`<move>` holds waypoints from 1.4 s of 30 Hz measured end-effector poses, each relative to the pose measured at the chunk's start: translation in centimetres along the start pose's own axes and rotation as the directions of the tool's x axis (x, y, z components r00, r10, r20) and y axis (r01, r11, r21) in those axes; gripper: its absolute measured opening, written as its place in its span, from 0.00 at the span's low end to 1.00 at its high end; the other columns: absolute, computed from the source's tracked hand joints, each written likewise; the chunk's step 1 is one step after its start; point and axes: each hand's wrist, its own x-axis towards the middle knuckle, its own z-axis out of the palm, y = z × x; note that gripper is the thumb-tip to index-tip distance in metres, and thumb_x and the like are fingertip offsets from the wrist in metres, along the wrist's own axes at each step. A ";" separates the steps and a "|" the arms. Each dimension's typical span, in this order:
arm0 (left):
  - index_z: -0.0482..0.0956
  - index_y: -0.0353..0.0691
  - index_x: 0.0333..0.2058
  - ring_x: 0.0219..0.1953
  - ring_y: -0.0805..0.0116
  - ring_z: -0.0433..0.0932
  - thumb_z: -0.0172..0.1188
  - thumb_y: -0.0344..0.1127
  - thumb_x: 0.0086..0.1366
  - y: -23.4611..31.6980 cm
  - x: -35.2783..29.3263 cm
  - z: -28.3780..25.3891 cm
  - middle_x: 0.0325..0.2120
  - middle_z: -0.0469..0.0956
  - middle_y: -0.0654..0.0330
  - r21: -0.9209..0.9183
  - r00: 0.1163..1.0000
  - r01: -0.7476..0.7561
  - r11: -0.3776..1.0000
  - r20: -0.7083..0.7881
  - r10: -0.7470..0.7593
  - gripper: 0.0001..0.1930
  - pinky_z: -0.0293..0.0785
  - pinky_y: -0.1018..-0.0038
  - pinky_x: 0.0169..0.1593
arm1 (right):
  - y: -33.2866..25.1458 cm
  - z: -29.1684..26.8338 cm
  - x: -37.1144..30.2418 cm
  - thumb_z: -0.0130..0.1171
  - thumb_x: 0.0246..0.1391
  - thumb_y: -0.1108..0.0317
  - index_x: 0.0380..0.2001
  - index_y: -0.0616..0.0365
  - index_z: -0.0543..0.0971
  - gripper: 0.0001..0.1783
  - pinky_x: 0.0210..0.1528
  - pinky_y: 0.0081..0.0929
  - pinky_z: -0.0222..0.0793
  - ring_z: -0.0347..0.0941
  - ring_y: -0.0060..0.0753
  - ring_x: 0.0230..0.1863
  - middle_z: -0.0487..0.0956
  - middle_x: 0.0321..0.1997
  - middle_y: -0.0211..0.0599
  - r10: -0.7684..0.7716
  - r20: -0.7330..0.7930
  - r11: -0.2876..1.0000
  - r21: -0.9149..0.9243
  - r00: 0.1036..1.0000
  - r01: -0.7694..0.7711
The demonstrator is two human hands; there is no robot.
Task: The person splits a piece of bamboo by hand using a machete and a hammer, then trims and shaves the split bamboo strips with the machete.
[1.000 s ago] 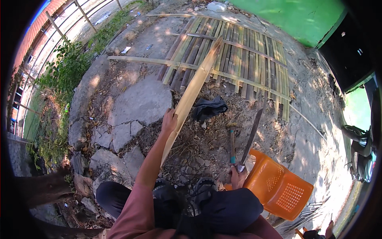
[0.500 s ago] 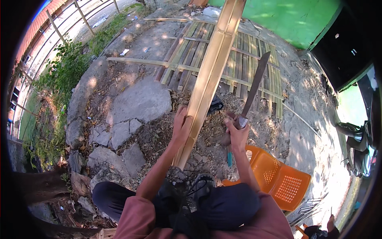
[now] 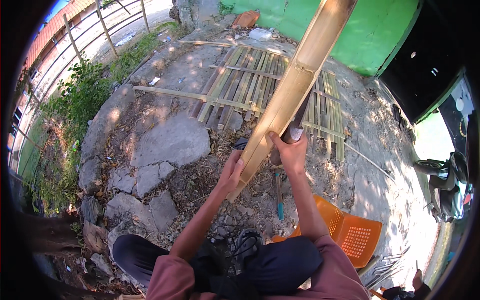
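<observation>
A long split bamboo piece [image 3: 285,107] slants up and away to the right, its pale hollow side showing and a node across it. Near its lower end, my left hand [image 3: 232,172] grips the left edge. My right hand [image 3: 292,150] is closed round the handle of a machete [image 3: 296,134], and its thumb rests on the bamboo's right edge. Much of the dark blade lies hidden behind the bamboo. On the ground below my right hand is a tool with a teal-ended handle [image 3: 280,205]; its head is not clearly visible.
Beyond my hands, a slatted bamboo panel [image 3: 245,75] lies on the ground. Broken concrete slabs [image 3: 172,140] are at left. An orange plastic chair [image 3: 357,235] stands close at right. A green wall [image 3: 370,40] rises behind, and a motorbike [image 3: 447,175] is at far right.
The bamboo has tilted further right and turned, showing its hollow face more fully. My right hand has moved left and up against it, taking the machete partly behind it.
</observation>
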 end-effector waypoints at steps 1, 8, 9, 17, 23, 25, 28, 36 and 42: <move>0.68 0.32 0.56 0.51 0.63 0.71 0.48 0.54 0.73 0.3 0.3 -0.2 0.48 0.72 0.54 -0.052 0.995 0.081 0.995 0.061 -0.077 0.28 0.65 0.68 0.56 | 0.4 -0.2 -0.3 0.72 0.49 0.74 0.38 0.66 0.79 0.15 0.35 0.23 0.73 0.77 0.20 0.30 0.83 0.32 0.32 -0.040 0.024 0.999 -0.004 0.999 0.041; 0.64 0.38 0.64 0.60 0.65 0.68 0.55 0.61 0.70 13.7 11.6 -4.1 0.59 0.68 0.56 0.067 0.976 -0.213 0.975 0.060 0.209 0.36 0.67 0.65 0.60 | 1.1 0.4 -1.0 0.71 0.48 0.73 0.36 0.65 0.79 0.14 0.34 0.24 0.72 0.75 0.18 0.29 0.82 0.29 0.31 -0.155 0.088 0.967 -0.192 0.984 0.169; 0.65 0.37 0.63 0.58 0.65 0.70 0.59 0.57 0.69 16.7 13.4 -3.9 0.57 0.70 0.55 0.011 0.963 -0.264 0.964 0.051 0.263 0.35 0.69 0.67 0.59 | 1.3 0.7 -1.1 0.71 0.48 0.73 0.36 0.65 0.79 0.14 0.34 0.24 0.72 0.75 0.18 0.29 0.82 0.29 0.31 -0.149 0.101 0.968 -0.188 0.984 0.165; 0.74 0.37 0.43 0.31 0.72 0.67 0.56 0.51 0.74 27.0 19.0 -4.4 0.28 0.70 0.63 0.400 0.882 -0.462 0.792 0.116 0.456 0.19 0.64 0.71 0.39 | 0.6 2.9 -1.4 0.73 0.45 0.69 0.29 0.61 0.76 0.14 0.26 0.24 0.64 0.65 0.16 0.22 0.72 0.20 0.24 -0.151 0.109 0.961 -0.216 0.983 0.172; 0.73 0.36 0.23 0.15 0.74 0.55 0.54 0.51 0.75 26.7 20.1 -5.7 0.11 0.58 0.63 0.605 0.803 -0.548 0.578 0.186 0.566 0.26 0.53 0.65 0.22 | 1.4 1.2 0.3 0.74 0.48 0.71 0.28 0.60 0.76 0.13 0.25 0.23 0.64 0.68 0.15 0.22 0.75 0.21 0.23 -0.073 0.139 0.995 -0.057 0.988 0.081; 0.73 0.36 0.23 0.15 0.74 0.55 0.54 0.51 0.75 27.6 19.2 -6.4 0.11 0.58 0.63 0.584 0.827 -0.521 0.622 0.167 0.537 0.26 0.53 0.66 0.22 | 2.4 0.3 1.0 0.75 0.49 0.73 0.28 0.59 0.77 0.12 0.24 0.21 0.64 0.68 0.15 0.20 0.76 0.22 0.23 0.051 0.156 0.998 -0.034 0.986 -0.046; 0.75 0.37 0.24 0.17 0.78 0.57 0.55 0.55 0.74 27.5 18.6 -7.1 0.12 0.59 0.69 0.460 0.781 -0.606 0.649 0.185 0.597 0.27 0.55 0.69 0.23 | 2.7 0.1 1.7 0.76 0.47 0.74 0.28 0.57 0.77 0.13 0.24 0.19 0.63 0.68 0.15 0.20 0.75 0.21 0.24 0.044 0.102 0.997 0.059 0.994 -0.050; 0.74 0.40 0.25 0.19 0.82 0.58 0.56 0.57 0.73 26.6 16.1 -14.8 0.16 0.62 0.74 0.702 0.875 -0.343 0.625 -0.003 0.484 0.26 0.55 0.75 0.24 | 5.5 -4.3 4.5 0.78 0.46 0.69 0.30 0.61 0.78 0.16 0.24 0.22 0.64 0.69 0.17 0.20 0.76 0.21 0.26 -0.021 -0.009 0.990 -0.137 1.000 0.019; 0.75 0.41 0.28 0.17 0.82 0.60 0.58 0.55 0.73 23.6 11.3 -25.5 0.16 0.65 0.72 0.692 0.788 -0.247 0.678 -0.263 0.556 0.22 0.56 0.75 0.23 | 8.0 -11.0 6.3 0.78 0.46 0.72 0.31 0.59 0.78 0.15 0.24 0.22 0.63 0.67 0.18 0.20 0.75 0.23 0.25 -0.001 -0.159 0.983 -0.182 0.987 -0.028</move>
